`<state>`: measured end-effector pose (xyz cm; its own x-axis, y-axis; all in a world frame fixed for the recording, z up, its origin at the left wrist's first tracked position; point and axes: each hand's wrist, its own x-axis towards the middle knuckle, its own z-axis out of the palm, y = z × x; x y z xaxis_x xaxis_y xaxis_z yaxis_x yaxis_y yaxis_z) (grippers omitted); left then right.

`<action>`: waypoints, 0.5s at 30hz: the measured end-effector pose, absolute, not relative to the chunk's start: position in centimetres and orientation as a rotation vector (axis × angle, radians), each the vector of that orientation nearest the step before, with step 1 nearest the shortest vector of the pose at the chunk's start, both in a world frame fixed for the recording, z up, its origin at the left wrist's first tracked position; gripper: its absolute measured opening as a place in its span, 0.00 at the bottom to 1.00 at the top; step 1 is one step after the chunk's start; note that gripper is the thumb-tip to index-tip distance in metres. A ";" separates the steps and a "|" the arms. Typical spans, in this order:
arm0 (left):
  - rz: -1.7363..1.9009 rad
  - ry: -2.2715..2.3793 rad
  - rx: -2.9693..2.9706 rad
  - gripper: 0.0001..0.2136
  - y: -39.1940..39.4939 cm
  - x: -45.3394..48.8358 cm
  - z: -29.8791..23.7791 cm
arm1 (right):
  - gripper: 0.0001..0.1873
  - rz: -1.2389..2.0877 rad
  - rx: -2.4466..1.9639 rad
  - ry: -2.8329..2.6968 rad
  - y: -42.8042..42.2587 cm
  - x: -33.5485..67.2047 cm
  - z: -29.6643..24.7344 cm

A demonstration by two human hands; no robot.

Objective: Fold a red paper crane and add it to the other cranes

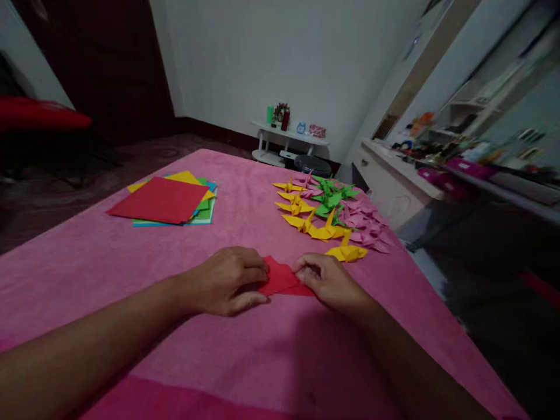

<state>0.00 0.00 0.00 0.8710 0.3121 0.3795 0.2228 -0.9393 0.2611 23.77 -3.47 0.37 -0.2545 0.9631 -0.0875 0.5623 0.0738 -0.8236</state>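
A partly folded piece of red origami paper lies on the pink cloth in front of me. My left hand rests on its left side, fingertips on the paper and thumb lying along the lower edge. At the right end, my right hand pinches the paper's edge between thumb and fingers. Parts of the paper are covered by both hands. Just beyond my right hand sits a yellow paper crane.
A stack of coloured paper sheets, red sheet on top, lies at the left. Several yellow, green and pink paper cranes stand at the right. The pink cloth covers the surface. Beyond are a white shelf and a cluttered dresser.
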 end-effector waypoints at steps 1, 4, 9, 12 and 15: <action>0.644 0.434 2.822 0.09 0.0 0.0 -0.2 | 0.05 1.082 -1.502 -1.860 -3.6 23.8 0.2; 0.669 0.525 2.789 0.10 0.2 0.1 -0.7 | 0.04 1.118 -1.494 -1.840 -3.7 23.9 0.0; 0.638 0.702 2.766 0.11 0.8 1.1 -0.7 | 0.03 1.184 -1.515 -1.798 -3.8 23.6 0.4; 0.588 0.688 2.842 0.12 1.4 1.7 -0.4 | 0.04 1.193 -1.558 -1.762 -3.8 23.4 0.6; 0.545 0.643 2.957 0.11 1.8 2.3 -0.1 | 0.06 1.174 -1.614 -1.759 -3.8 23.3 0.6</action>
<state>2.28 1.76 -0.10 0.8499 0.4136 0.3266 0.3899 -0.9104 0.1385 23.31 -3.83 0.63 -0.1923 0.9610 -0.1987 0.5524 -0.0614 -0.8313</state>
